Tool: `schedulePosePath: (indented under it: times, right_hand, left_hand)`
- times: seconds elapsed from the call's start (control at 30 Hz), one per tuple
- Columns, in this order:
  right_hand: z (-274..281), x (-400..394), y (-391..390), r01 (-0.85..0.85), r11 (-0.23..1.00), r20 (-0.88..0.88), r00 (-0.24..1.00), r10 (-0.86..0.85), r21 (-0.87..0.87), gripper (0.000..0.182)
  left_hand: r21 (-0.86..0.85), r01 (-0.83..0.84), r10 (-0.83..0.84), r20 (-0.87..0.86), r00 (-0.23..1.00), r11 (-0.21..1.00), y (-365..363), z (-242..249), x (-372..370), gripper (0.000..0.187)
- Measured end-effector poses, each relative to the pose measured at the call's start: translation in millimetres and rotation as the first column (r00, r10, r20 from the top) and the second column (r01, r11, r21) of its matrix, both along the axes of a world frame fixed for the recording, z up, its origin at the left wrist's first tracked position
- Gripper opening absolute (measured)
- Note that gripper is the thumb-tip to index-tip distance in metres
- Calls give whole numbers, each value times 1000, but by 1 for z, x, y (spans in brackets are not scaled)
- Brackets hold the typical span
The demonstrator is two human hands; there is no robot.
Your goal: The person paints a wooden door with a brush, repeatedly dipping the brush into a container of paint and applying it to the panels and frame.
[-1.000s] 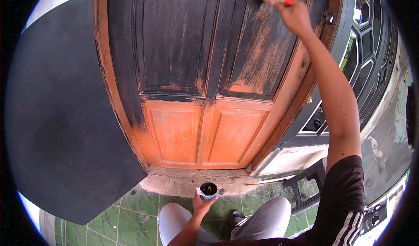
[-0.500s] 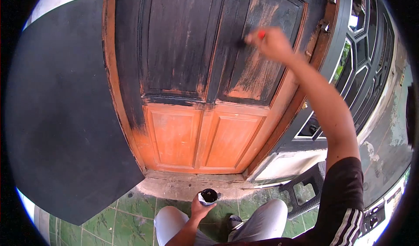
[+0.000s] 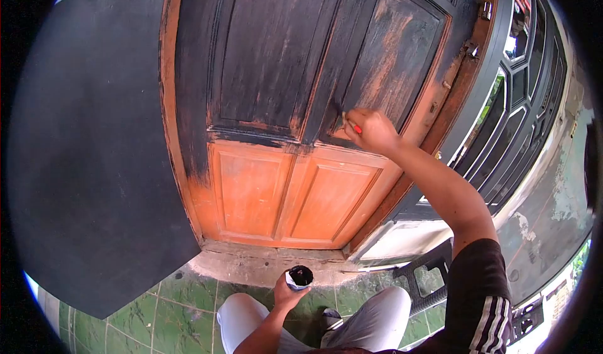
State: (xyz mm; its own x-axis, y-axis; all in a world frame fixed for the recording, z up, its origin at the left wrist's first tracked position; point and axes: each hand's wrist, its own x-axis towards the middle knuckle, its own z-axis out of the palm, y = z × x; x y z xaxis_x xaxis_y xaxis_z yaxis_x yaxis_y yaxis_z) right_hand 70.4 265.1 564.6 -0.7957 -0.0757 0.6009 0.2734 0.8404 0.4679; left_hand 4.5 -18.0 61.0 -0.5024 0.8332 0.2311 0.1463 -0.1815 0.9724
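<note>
My right hand [image 3: 372, 131] is closed round a brush with a red handle end [image 3: 357, 129]. The dark bristles [image 3: 340, 110] are at the lower left of the door's right upper panel [image 3: 396, 59], which shows streaks of black over orange wood. My left hand [image 3: 287, 294] holds a small cup [image 3: 299, 277] of black paint upright, low in front of me between my knees. The door's upper part is mostly black, and its lower panels [image 3: 254, 194] are orange.
A large dark board or panel [image 3: 94, 147] stands at the left. At the right are a black-framed window [image 3: 515, 115] and a grey plastic stool or crate [image 3: 433, 278]. Green tiles [image 3: 182, 319] cover the floor below the concrete sill [image 3: 245, 267].
My right hand has moved down the right upper panel with the brush, towards its lower left corner. The view has shifted slightly. My left hand still holds the cup.
</note>
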Motion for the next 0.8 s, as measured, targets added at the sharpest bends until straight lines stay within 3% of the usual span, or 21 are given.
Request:
schedulePosePath:
  times: [0.03, 0.13, 0.17, 0.23, 0.33, 0.4, 0.47, 0.5, 0.57, 0.67, 0.73, 0.8]
  right_hand:
    - [-6, 0, -2, 8, 993, 37, 999, -3, -117, 16]
    - [50, -8, 10, 18, 948, -269, 957, -109, -319, 22]
    - [82, -14, 10, 38, 925, -395, 897, -198, -379, 23]
    - [136, -14, 16, -65, 897, -568, 793, -219, -437, 25]
    - [133, -25, 6, -42, 999, -731, 680, 46, 25, 23]
    - [82, -28, 5, 47, 989, -602, 797, 45, 137, 22]
    - [8, -25, 14, 118, 986, -366, 928, -66, 120, 21]
    - [-28, -21, 5, 49, 998, -280, 959, -35, 41, 23]
    - [-85, -16, 4, 132, 980, -133, 979, -152, -152, 21]
    - [-73, -4, 6, 117, 936, -32, 990, -135, -333, 17]
    - [-6, 1, 17, 25, 883, -136, 986, -100, -470, 16]
    - [79, 11, 26, 50, 890, -299, 932, -205, -454, 22]
  left_hand:
    - [-2, 5, -5, 0, 1000, 1000, 3, -5, 1, 68]
    - [13, 18, -18, -10, 1000, 1000, 6, -3, 1, 66]
    - [19, 24, -24, -17, 1000, 1000, 5, -2, 1, 66]
    - [61, 36, -36, -3, 999, 998, 9, -9, 1, 65]
    - [57, 44, -44, -1, 999, 997, 9, 1, -2, 65]
    - [42, 53, -53, 7, 999, 998, 8, 5, -3, 66]
    - [41, 70, -71, 26, 997, 997, 10, -1, -3, 66]
    - [13, 66, -66, 14, 998, 998, 7, -2, -2, 69]
    - [-36, 52, -52, -10, 999, 998, 5, 2, -1, 73]
    - [-32, 58, -58, 19, 998, 998, 1, 9, 2, 73]
    - [-33, 51, -50, 16, 999, 998, -2, 13, 2, 72]
    - [-44, 44, -45, -17, 999, 998, -4, 16, 2, 72]
